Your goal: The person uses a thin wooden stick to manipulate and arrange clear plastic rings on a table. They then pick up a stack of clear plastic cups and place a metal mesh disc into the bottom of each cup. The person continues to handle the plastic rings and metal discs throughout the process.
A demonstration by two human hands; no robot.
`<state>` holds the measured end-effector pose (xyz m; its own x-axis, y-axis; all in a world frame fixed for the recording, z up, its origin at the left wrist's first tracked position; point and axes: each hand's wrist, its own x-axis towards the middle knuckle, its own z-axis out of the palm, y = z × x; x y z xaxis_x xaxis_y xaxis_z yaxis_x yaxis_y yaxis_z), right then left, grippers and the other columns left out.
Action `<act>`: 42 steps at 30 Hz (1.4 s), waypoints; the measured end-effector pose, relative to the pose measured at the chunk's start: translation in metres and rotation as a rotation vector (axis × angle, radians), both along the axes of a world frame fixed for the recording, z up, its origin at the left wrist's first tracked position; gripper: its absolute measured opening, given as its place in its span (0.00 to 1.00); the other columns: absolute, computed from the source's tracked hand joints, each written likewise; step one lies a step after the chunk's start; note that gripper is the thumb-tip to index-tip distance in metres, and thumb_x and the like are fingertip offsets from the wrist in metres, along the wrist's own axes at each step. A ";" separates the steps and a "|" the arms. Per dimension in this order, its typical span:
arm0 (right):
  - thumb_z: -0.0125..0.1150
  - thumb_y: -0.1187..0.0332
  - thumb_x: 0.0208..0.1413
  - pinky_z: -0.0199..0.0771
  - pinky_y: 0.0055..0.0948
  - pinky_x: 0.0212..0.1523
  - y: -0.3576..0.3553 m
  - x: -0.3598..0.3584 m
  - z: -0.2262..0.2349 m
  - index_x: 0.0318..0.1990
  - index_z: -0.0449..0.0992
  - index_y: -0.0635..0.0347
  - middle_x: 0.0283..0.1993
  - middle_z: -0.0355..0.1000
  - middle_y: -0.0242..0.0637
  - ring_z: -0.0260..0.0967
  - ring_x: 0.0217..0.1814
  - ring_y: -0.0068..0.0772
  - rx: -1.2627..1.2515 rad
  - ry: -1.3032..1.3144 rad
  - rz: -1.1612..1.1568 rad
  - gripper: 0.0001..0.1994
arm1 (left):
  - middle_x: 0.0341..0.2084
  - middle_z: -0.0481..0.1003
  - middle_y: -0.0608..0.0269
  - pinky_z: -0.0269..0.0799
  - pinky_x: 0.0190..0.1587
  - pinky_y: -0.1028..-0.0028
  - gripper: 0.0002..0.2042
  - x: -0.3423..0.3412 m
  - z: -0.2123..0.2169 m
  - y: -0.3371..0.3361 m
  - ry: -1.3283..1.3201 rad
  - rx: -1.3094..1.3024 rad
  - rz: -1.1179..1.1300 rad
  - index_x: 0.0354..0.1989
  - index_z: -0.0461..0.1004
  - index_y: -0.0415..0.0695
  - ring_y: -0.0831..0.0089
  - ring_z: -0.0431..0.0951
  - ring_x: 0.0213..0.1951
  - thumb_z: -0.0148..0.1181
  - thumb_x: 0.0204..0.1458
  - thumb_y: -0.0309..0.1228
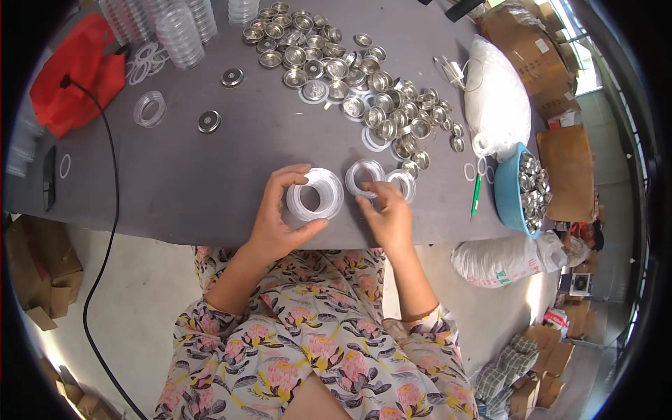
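Observation:
My left hand (274, 218) curves around a stack of clear plastic rings (334, 192) near the table's front edge, thumb below and fingers above. To its right, my right hand (392, 218) has its thumb and fingertips at the lower rim of a smaller group of clear rings (352, 180), gripping it. Another few white-edged rings (410, 185) lie just beyond the right fingers, partly hidden by them. Past both hands spreads a large heap of shiny round metal caps (336, 68), with some rings (376, 140) lying among them.
Stacked clear plastic containers (180, 35) stand at the back left beside a red cloth or bag (77, 73). A black cable (108, 175) crosses the left side. At right are a white bag (497, 91), a green-handled tool (477, 194) and a blue basin (507, 192) of metal caps.

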<state>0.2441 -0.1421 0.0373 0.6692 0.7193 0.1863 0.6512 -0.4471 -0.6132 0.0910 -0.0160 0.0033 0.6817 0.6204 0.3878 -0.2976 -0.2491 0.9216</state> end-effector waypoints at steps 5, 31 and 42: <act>0.60 0.71 0.45 0.70 0.30 0.31 -0.003 0.001 -0.018 0.32 0.76 0.59 0.37 0.72 0.35 0.71 0.31 0.38 -0.066 -0.095 0.012 0.06 | 0.50 0.61 0.53 0.54 0.57 0.66 0.30 -0.002 0.001 0.001 0.018 0.008 0.009 0.46 0.60 0.44 0.63 0.62 0.54 0.68 0.31 0.24; 0.26 0.52 0.63 0.46 0.22 0.16 0.016 -0.017 0.069 0.10 0.54 0.56 0.14 0.58 0.36 0.45 0.14 0.22 1.101 0.878 0.336 0.30 | 0.51 0.65 0.55 0.47 0.61 0.58 0.36 -0.003 0.013 0.018 0.016 0.299 -0.028 0.54 0.57 0.43 0.61 0.64 0.55 0.69 0.34 0.28; 0.28 0.51 0.63 0.41 0.21 0.13 0.056 -0.038 0.056 0.09 0.50 0.54 0.11 0.50 0.32 0.39 0.11 0.21 1.004 1.252 0.423 0.29 | 0.50 0.64 0.55 0.54 0.58 0.62 0.40 0.005 0.008 0.008 0.041 0.089 -0.041 0.55 0.57 0.41 0.61 0.65 0.53 0.71 0.29 0.31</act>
<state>0.2059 -0.0857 0.0936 0.5530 0.8112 0.1902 -0.4711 0.4927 -0.7316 0.0964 -0.0081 0.0111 0.7225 0.5557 0.4113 -0.2715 -0.3191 0.9080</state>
